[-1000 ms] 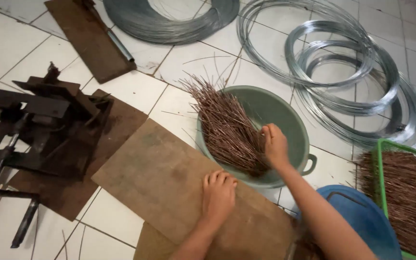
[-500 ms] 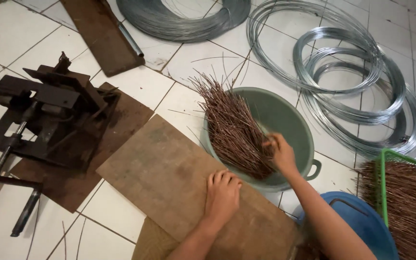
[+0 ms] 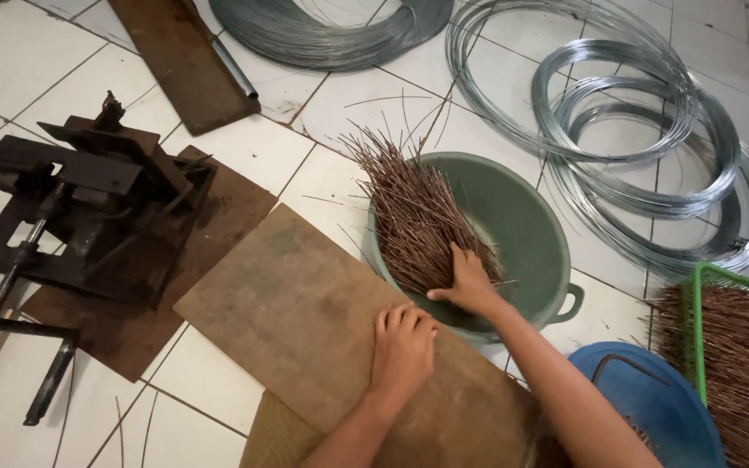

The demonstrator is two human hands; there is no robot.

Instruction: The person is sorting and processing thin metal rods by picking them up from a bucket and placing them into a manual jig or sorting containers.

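right hand point(image 3: 468, 286) gripping rusty wire bundle point(image 3: 413, 217) in green basin point(image 3: 526, 234) | left hand point(image 3: 403, 347) flat, open on board point(image 3: 305, 321) | looks early, bundle not lifted out

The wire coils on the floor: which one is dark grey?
The thick coil at the top centre; the loose coils to its right are bright silver.

Basin point(image 3: 530, 234): centre right on the floor point(image 3: 19, 61), with the bundle of wire rods point(image 3: 413, 217) lying in it, rod tips fanning over its far-left rim.
Board point(image 3: 305, 321): near, just left of the basin.
Right hand point(image 3: 470, 282): on the near end of the rods.
Left hand point(image 3: 402, 347): flat on the board.
Iron press point(image 3: 88, 208): left, on a mat.
Wire coils point(image 3: 643, 139): far and right, behind the basin.
Crate point(image 3: 739, 364): near right, holding more rods.
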